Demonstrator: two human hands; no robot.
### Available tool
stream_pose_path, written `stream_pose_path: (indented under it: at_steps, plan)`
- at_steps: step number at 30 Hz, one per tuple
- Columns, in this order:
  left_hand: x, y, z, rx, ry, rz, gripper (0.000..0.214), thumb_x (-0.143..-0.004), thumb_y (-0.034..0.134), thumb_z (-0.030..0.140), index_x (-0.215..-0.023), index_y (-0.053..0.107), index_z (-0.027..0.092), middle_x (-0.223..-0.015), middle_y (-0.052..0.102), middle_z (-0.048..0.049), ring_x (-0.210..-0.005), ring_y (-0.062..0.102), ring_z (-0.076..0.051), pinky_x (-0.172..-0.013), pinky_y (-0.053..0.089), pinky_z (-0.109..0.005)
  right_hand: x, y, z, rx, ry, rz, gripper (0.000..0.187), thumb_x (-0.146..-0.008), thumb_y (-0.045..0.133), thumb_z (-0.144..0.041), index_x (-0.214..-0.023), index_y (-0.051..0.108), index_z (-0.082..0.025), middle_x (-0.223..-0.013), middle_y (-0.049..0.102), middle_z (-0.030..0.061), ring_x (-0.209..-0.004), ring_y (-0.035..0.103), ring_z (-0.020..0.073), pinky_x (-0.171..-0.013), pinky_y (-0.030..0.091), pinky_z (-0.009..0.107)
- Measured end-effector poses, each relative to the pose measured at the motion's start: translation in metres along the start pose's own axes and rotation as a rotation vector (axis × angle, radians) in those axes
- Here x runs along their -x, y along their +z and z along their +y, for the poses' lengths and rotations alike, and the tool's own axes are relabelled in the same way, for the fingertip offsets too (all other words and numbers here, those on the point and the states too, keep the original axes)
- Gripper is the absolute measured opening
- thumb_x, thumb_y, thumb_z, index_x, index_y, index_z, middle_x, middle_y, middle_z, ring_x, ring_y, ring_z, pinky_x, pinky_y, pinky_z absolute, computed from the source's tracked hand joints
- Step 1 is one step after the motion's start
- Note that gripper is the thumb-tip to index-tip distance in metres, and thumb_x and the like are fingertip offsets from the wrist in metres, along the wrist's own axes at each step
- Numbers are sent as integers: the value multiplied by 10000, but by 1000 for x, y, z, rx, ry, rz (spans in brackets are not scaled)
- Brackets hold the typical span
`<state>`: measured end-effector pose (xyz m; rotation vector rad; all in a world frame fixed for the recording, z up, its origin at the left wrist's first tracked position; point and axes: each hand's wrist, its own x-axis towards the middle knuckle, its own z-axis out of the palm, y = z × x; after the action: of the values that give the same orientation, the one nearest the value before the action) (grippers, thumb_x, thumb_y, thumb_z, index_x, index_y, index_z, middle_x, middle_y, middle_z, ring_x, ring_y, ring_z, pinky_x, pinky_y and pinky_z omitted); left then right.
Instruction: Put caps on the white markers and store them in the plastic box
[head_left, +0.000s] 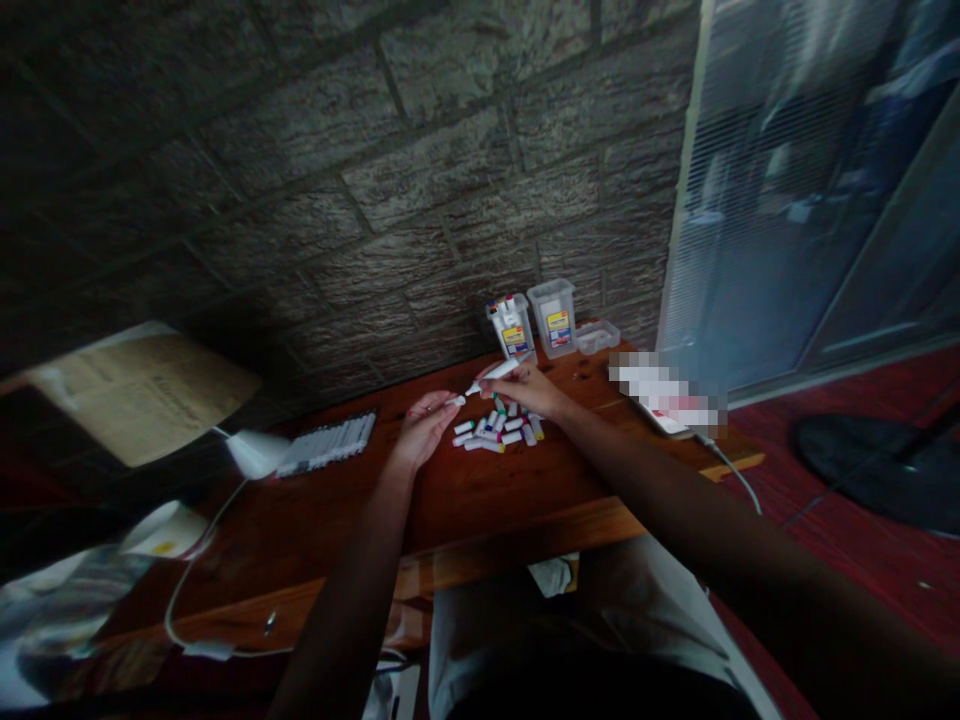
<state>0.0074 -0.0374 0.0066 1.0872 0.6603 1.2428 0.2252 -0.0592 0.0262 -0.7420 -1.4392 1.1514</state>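
Note:
My right hand (527, 385) is closed around a white marker (499, 374), whose uncapped tip slants down to the left. Pinched in the fingers of my left hand (425, 424) is a small white cap (456, 400). Marker tip and cap are close together, with a slight gap between them. Beneath both hands, a loose pile of short white marker caps (491, 436) with coloured ends lies on the wooden table (480, 510). To the left, a row of white markers (330, 444) lies side by side.
At the wall stand a clear container (511, 328) with markers, another clear container (553, 318), and a clear lid (598, 336). A phone-like device (667, 400) with a cable lies right. A lamp (256, 453), a paper cup (166, 530) and a white cable (176, 590) are left.

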Motion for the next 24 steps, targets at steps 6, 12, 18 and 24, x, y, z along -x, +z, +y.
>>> stream_pose_path:
  at_steps: [6, 12, 18, 24]
  plan:
    - [0, 1, 0, 0, 24, 0, 318, -527, 856, 80, -796, 709, 164, -860, 738, -6, -857, 694, -112, -885, 528, -215, 2, 1, 1, 91, -15, -56, 357, -748, 695, -435, -951, 698, -141, -742, 706, 23, -498, 494, 69, -432, 346, 194]
    - [1, 0, -2, -23, -8, -10, 322, -530, 867, 96, -800, 701, 152, -856, 733, -8, -847, 692, -112, -864, 525, -216, 2, 4, 5, 145, -70, -97, 354, -767, 689, -412, -990, 691, -137, -806, 712, 47, -629, 603, 110, -513, 424, 216]
    - [0, 0, 0, 3, -26, 37, 358, -494, 883, 95, -790, 694, 159, -819, 738, 2, -819, 700, -115, -814, 533, -211, -5, -4, 11, 127, -148, 49, 242, -770, 665, -348, -895, 675, -141, -809, 694, 45, -694, 627, 128, -634, 503, 256]
    - [1, -2, 2, -9, -57, 29, 347, -561, 870, 148, -854, 686, 168, -839, 747, -12, -801, 710, -138, -777, 538, -243, -13, -12, 22, 179, -40, 163, 171, -805, 591, -317, -803, 623, -149, -660, 607, -8, -559, 550, 102, -537, 453, 232]
